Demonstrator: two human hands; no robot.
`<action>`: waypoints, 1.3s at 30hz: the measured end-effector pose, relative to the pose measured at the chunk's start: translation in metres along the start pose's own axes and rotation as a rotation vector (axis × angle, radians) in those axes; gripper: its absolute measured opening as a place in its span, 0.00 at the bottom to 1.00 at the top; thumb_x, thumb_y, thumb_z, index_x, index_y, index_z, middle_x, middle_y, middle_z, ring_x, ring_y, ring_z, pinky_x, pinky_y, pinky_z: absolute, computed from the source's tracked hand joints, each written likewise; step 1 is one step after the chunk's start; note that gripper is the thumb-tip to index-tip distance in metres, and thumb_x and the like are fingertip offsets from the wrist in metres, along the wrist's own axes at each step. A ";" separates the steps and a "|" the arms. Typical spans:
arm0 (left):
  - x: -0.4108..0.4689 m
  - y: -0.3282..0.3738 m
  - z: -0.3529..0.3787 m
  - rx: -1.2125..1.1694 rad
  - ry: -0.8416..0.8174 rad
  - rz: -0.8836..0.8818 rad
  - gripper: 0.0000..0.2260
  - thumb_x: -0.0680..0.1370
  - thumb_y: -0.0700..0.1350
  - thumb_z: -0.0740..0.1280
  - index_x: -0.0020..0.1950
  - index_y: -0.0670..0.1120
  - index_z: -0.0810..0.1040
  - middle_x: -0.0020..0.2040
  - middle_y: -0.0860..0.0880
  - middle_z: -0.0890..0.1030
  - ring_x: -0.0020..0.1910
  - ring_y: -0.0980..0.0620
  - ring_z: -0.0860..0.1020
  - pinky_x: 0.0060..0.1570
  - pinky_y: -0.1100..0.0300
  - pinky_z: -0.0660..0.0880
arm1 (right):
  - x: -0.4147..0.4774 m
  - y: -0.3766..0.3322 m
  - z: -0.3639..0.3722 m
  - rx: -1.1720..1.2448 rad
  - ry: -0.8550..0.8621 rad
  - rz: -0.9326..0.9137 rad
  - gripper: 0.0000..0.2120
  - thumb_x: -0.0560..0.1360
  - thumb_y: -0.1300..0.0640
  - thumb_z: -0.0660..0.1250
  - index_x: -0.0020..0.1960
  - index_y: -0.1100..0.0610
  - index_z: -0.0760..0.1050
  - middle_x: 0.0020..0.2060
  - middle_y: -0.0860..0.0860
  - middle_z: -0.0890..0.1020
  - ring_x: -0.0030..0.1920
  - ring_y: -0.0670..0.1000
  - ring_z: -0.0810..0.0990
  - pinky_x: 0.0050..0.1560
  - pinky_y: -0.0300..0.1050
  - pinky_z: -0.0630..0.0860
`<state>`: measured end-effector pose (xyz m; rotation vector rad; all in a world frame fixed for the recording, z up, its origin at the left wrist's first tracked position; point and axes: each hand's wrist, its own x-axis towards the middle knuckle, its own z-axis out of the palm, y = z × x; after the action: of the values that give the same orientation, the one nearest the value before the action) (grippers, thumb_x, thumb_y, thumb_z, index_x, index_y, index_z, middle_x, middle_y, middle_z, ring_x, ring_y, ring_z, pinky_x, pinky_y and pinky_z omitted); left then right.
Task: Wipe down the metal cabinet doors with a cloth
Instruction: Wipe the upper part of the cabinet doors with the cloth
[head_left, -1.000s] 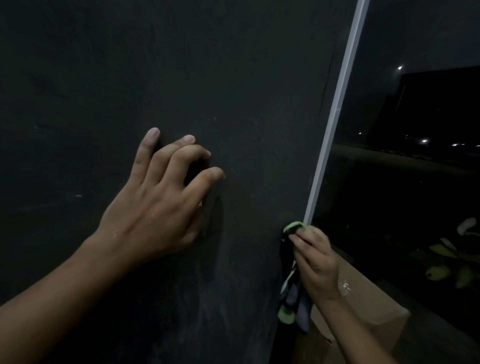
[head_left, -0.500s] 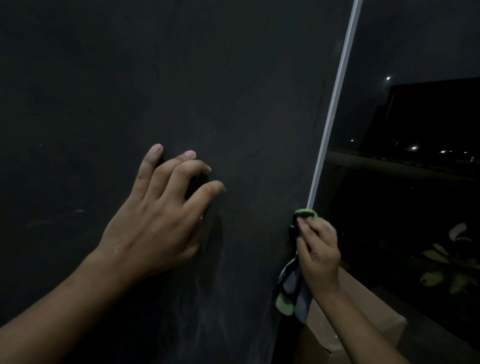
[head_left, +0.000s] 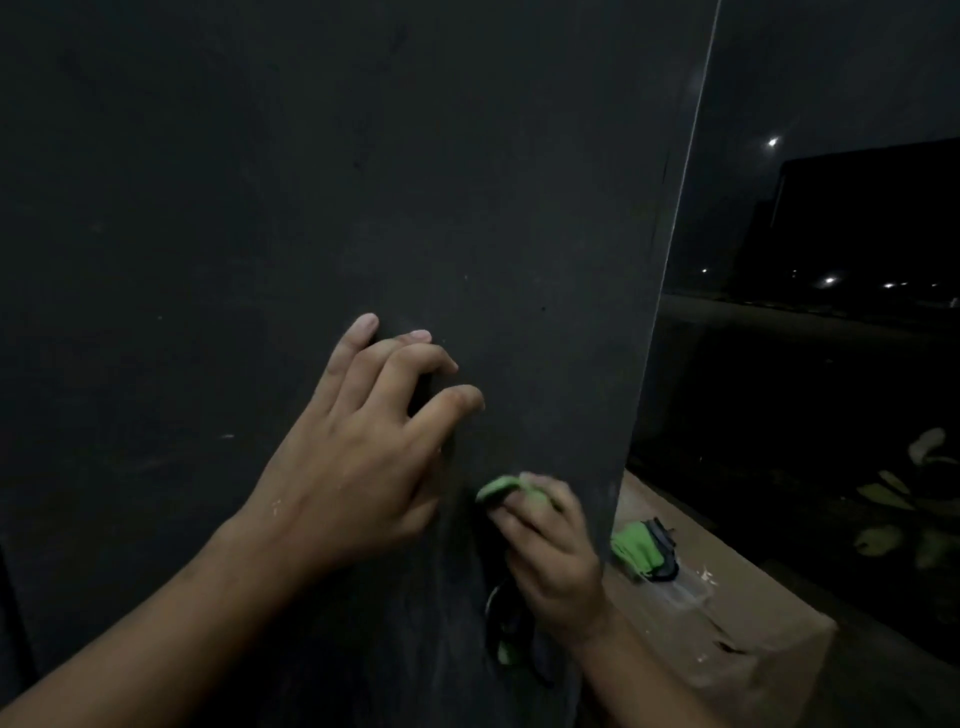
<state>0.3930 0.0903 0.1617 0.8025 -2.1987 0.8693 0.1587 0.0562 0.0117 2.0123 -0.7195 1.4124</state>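
Two hands on the metal cabinet door (head_left: 363, 182): left hand (head_left: 358, 462) mid-door, fingers bent, spread, tips touching it. Right hand (head_left: 550, 551) clamps a green cloth (head_left: 498, 488) against the door near its right edge.

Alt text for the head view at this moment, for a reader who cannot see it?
In dim light, the right hand presses a green cloth against a dark metal cabinet door, near its right edge. The left hand braces on the door with bent fingers; a ledge lies beyond.
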 end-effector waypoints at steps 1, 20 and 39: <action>0.000 0.000 0.000 -0.003 -0.010 0.010 0.21 0.73 0.50 0.59 0.64 0.48 0.76 0.62 0.41 0.74 0.69 0.39 0.68 0.78 0.42 0.48 | -0.011 -0.003 0.002 0.012 -0.049 -0.051 0.11 0.83 0.60 0.63 0.63 0.62 0.77 0.64 0.53 0.77 0.69 0.56 0.72 0.64 0.56 0.73; -0.011 0.008 -0.002 0.027 -0.075 -0.005 0.16 0.75 0.45 0.64 0.62 0.48 0.77 0.62 0.45 0.73 0.71 0.43 0.68 0.77 0.47 0.56 | 0.023 -0.001 -0.001 -0.008 -0.285 -0.354 0.17 0.86 0.62 0.51 0.70 0.58 0.72 0.71 0.54 0.74 0.78 0.60 0.64 0.73 0.60 0.65; -0.051 -0.077 -0.152 0.076 0.251 -0.435 0.22 0.77 0.52 0.60 0.70 0.49 0.72 0.67 0.53 0.71 0.65 0.55 0.66 0.65 0.74 0.57 | 0.292 -0.164 0.049 0.450 -0.163 -0.034 0.40 0.74 0.43 0.47 0.83 0.56 0.43 0.82 0.48 0.40 0.78 0.45 0.29 0.73 0.48 0.23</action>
<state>0.5295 0.1723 0.2404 1.0920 -1.6937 0.7861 0.3930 0.1041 0.2512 2.4934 -0.4558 1.5034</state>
